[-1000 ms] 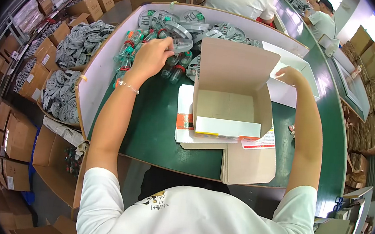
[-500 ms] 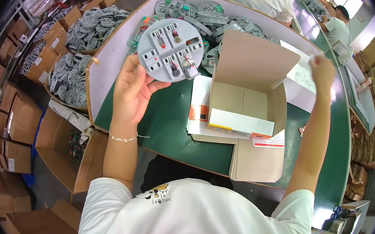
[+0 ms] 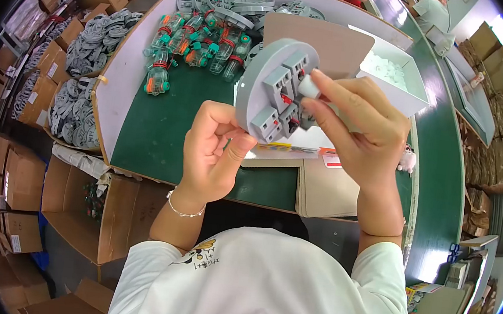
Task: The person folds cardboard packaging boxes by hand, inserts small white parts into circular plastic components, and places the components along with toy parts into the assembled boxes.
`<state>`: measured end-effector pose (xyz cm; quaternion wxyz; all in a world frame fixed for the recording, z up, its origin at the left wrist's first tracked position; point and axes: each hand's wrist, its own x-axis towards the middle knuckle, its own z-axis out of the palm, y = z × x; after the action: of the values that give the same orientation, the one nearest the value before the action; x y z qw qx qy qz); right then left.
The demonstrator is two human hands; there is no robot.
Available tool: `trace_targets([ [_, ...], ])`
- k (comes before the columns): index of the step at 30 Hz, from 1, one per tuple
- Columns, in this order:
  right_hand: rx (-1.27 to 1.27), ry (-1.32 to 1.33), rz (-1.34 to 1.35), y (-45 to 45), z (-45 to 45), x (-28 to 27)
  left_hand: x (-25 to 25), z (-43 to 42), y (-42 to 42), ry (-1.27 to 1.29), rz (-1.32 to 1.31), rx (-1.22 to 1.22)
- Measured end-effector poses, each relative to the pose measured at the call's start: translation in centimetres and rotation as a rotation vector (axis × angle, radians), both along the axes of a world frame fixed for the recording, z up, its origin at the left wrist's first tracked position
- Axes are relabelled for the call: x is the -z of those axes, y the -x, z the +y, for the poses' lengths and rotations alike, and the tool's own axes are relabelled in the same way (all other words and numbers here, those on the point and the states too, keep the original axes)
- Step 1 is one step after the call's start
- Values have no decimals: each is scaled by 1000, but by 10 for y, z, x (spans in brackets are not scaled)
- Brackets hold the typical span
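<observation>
- And the left hand [image 3: 212,153] stays clamped on the grey disc [image 3: 277,86], gripping its rim at the disc's seven o'clock.
- The disc has swung over from eleven o'clock to near twelve in view, above the bench [image 3: 144,127], and it's tilted now; half a second ago its face was square on!
- Here's the right hand [image 3: 365,126], away from the white box [image 3: 392,98] at two o'clock, finger and thumb pinched on a small white piece [image 3: 309,87].
- That piece is right at the disc's face, three o'clock side; contact, I can't tell.
- The clear bottles [image 3: 184,36], eleven o'clock, are uncovered again.
</observation>
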<state>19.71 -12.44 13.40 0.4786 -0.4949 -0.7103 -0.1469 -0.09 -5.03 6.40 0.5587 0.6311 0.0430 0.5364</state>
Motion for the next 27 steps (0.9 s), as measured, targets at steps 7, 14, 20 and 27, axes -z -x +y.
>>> trace_targets([
  [7, -104, 83, 189, -5, -10, 17, 2, 6, 14, -321, 227, -160],
  [14, -293, 442, 212, -23, -18, 7, -14, 21, 20, 147, 296, 330],
  [20, -543, 1074, 771, -20, -15, 13, -22, 46, 3, 313, 488, 440],
  [27, -391, 734, 1437, -27, -13, 66, 42, 152, -12, -569, 858, -786],
])
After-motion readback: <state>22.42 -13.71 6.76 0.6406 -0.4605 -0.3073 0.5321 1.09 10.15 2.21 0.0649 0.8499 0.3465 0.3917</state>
